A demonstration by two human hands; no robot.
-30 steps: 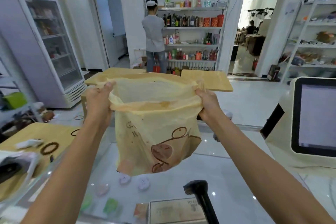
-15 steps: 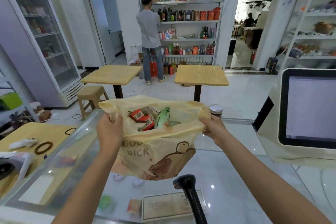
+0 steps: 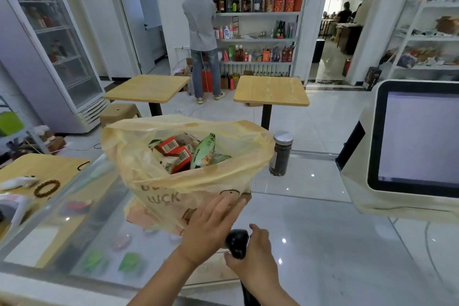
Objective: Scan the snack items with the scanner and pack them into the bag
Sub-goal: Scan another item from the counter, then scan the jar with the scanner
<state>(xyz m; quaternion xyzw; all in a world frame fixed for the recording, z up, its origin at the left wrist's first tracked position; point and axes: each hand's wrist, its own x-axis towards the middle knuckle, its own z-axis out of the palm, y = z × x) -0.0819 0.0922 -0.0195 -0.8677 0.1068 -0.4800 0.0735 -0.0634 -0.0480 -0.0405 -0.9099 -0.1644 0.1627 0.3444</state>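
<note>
The bag (image 3: 188,181), previously held aloft by its rim, now stands on the glass counter (image 3: 323,243), mouth open. Both hands have released the rim: the left hand (image 3: 211,226) lies flat against the bag's near side; the right hand (image 3: 255,253) grasps the scanner (image 3: 237,243).

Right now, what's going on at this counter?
A person is packing at a glass counter. The yellow plastic bag stands open on it, holding red snack boxes and a green snack packet. The left hand rests open against the bag's front, while the right hand grips the black scanner. A dark jar with a silver lid stands on the counter, outside the bag.
</note>
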